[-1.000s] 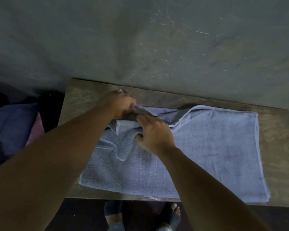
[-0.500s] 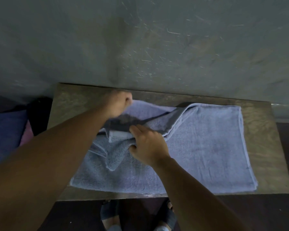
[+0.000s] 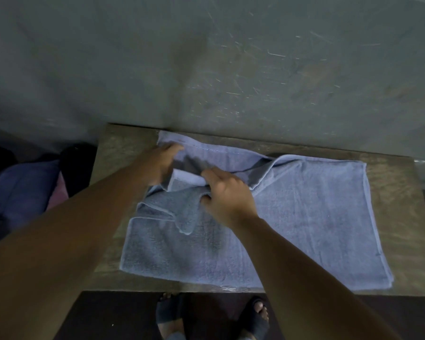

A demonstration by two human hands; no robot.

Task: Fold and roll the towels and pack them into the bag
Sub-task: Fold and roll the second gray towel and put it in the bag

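A light blue towel [image 3: 304,217] lies spread over a small wooden table [image 3: 402,229], folded in layers, its left part rumpled. My left hand [image 3: 157,165] reaches to the towel's far left corner, with its fingers on the top layer near the far edge. My right hand [image 3: 227,195] grips a bunched fold of the upper layer near the towel's middle left. A loose flap hangs down over the lower layer just below my right hand. No bag is clearly in view.
A scratched grey wall [image 3: 231,69] rises right behind the table. To the left on the floor sits a pile of blue and pink cloth [image 3: 27,190]. My sandalled feet [image 3: 214,315] stand below the table's near edge.
My left hand has drawn the towel's far left corner out toward the wall, spreading the top layer. My right hand stays on the bunched fold. The camera has shifted.
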